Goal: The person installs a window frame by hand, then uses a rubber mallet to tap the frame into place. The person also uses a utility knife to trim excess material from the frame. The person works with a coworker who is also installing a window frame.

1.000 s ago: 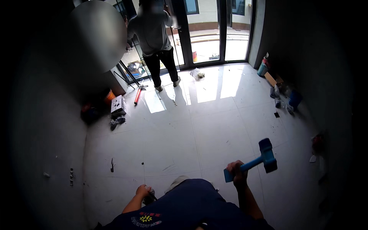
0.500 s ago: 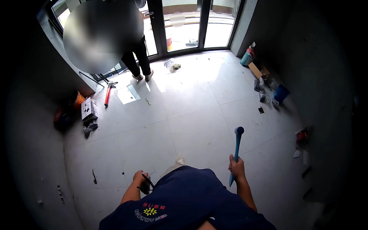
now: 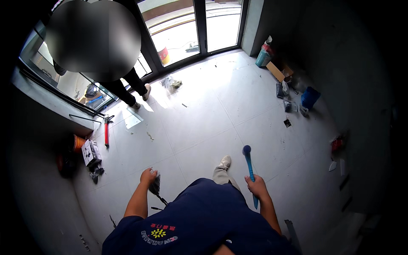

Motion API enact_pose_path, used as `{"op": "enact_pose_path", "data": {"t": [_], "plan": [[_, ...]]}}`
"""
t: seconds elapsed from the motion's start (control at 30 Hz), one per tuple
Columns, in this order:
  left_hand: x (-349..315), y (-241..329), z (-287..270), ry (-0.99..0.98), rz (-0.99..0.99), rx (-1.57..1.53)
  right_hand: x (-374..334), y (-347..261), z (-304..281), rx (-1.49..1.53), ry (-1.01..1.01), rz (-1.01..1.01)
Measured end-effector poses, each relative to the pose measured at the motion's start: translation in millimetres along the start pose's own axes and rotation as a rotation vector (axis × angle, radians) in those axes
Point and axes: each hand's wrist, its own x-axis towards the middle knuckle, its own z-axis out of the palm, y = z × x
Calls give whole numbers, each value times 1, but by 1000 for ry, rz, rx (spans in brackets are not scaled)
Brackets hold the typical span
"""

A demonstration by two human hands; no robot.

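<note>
One blue mallet (image 3: 249, 165) over the floor (image 3: 204, 127), right hand (image 3: 256, 187) wrapped round its handle, head pointing forward. Left hand (image 3: 148, 175) is gripping a dark bundle (image 3: 155, 185), can't tell what. Carrying both, I'd hold the mallet out from the pale shoe (image 3: 225, 161) and mind the crumpled plastic (image 3: 171, 83) near the co-worker (image 3: 134, 81) at the glass doors (image 3: 201, 32).

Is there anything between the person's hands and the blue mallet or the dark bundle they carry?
Nothing visible is. The right hand grips the blue mallet directly by its handle. The left hand holds the dark bundle by its upper end, though part of that grip is hidden.
</note>
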Motion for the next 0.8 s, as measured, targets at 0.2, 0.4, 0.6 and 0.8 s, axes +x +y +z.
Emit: {"op": "enact_pose_path", "data": {"t": [0.2,0.4,0.6,0.8], "plan": [[29,74,-6,-25,-72,-18,143,-92,-53,155,-187,-4],[100,153,-12,10,-39,-116,236,-213,-121,364,-181,-292],[238,185,-3,-44,-119,-113,353,-310,-156,284,-94,-278],[406,303,-81,-103,-27,-48,462,-338,-166,-145,127,-111]]}}
